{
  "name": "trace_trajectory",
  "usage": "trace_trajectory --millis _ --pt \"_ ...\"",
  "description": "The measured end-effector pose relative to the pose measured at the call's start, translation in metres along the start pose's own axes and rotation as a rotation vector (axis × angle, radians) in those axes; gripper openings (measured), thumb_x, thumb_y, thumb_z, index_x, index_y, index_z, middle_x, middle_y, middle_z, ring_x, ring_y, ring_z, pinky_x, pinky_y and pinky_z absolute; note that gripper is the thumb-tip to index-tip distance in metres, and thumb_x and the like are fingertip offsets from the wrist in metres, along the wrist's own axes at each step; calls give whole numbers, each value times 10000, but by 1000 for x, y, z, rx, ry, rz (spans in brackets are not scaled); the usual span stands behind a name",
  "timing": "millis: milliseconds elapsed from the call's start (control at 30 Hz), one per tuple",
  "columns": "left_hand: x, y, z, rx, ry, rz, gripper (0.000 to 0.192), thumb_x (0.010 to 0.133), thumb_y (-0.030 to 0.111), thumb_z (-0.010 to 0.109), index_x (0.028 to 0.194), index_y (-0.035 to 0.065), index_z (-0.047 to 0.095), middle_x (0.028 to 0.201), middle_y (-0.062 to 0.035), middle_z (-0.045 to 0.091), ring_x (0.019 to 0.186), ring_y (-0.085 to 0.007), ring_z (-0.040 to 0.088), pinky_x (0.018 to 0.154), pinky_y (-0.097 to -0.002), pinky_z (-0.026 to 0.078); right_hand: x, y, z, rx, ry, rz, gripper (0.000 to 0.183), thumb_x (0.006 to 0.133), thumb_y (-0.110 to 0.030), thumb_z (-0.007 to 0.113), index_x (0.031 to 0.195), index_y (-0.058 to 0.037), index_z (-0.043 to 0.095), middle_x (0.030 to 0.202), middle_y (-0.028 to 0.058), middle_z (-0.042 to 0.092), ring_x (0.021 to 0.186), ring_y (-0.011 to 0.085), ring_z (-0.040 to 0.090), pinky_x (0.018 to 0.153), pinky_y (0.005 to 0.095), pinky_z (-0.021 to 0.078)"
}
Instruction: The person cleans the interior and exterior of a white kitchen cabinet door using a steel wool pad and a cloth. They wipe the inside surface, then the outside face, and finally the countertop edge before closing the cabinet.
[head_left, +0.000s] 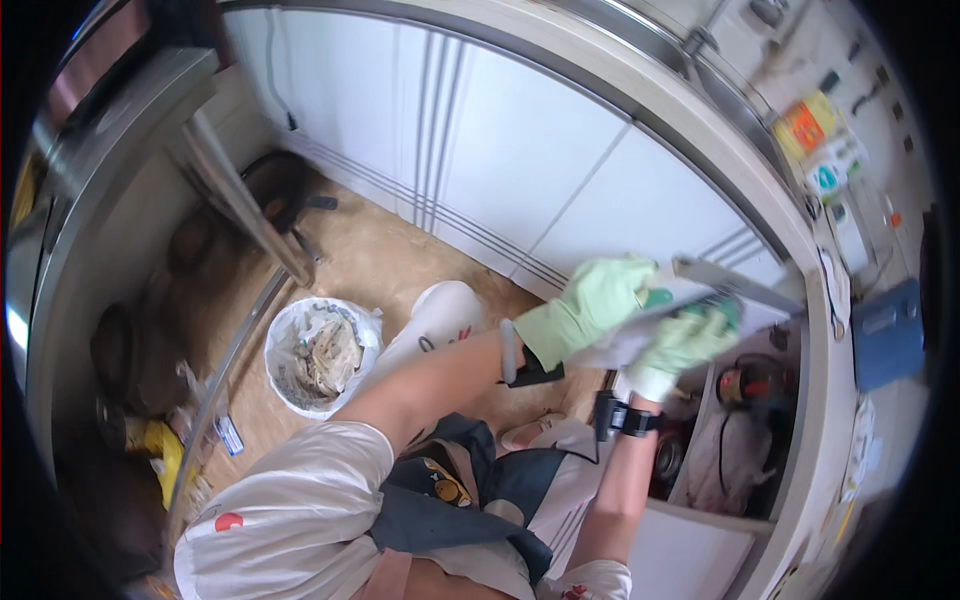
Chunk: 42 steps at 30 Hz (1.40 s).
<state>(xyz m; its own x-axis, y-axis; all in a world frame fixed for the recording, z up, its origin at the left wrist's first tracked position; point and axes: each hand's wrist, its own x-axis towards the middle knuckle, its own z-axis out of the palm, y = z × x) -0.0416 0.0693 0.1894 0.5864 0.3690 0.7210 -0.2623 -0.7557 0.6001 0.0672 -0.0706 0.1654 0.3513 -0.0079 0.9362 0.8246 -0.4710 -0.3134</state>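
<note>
Both hands wear pale green gloves with darker green palm or finger areas. My left hand (596, 300) is at the outer edge of an open white cabinet door (742, 289), its fingers bent; blur hides whether they grip it. To its right, my right hand (686, 345) has bent fingers against the same door. A dark, blurred strip lies along its fingertips, and I cannot tell if it is a held thing or part of the door. Black devices are strapped to both wrists.
A lined waste bin (322, 356) with rubbish stands on the floor at left. Bottles and bags fill the open cabinet (731, 450). A metal-framed rack (247, 202) holds dark pans. Above runs a counter with a sink (660, 37) and a blue container (889, 334).
</note>
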Motion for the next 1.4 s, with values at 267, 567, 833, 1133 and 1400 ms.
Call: trace_trajectory --millis 267,567,833,1133,1400 --pt "14 -2 10 121 -51 -104 332 923 349 667 834 39 588 644 -199 564 560 -391 523 523 -459 418 33 78 9 304 235 555 165 1000 -137 486 1105 -18 532 975 62 524 836 167 498 737 301 462" --pt "15 -6 7 65 -122 -106 194 951 251 623 969 58 625 773 -189 613 678 -409 563 615 -434 464 19 1 4 -62 -212 -285 383 815 -14 556 1192 22 609 1172 259 546 1071 380 517 947 488 431" --pt "13 -6 7 -38 -142 -133 272 987 283 584 1084 35 646 828 -165 657 693 -338 591 673 -375 483 108 115 -19 -36 253 807 266 934 -57 465 1171 28 551 1163 257 533 1041 398 527 930 444 434" --pt "15 -3 3 110 -187 -208 288 991 316 570 1107 67 653 839 -169 674 736 -372 625 681 -379 494 47 -31 -1 -3 -216 -305 481 795 -118 495 1265 -56 580 1237 175 518 1058 341 523 913 487 430" --pt "19 4 3 8 -154 -197 280 970 307 595 1106 70 655 878 -210 673 794 -409 634 699 -403 496 88 6 -9 516 190 669 130 995 -102 476 1020 -6 559 971 75 503 827 163 465 702 263 426"
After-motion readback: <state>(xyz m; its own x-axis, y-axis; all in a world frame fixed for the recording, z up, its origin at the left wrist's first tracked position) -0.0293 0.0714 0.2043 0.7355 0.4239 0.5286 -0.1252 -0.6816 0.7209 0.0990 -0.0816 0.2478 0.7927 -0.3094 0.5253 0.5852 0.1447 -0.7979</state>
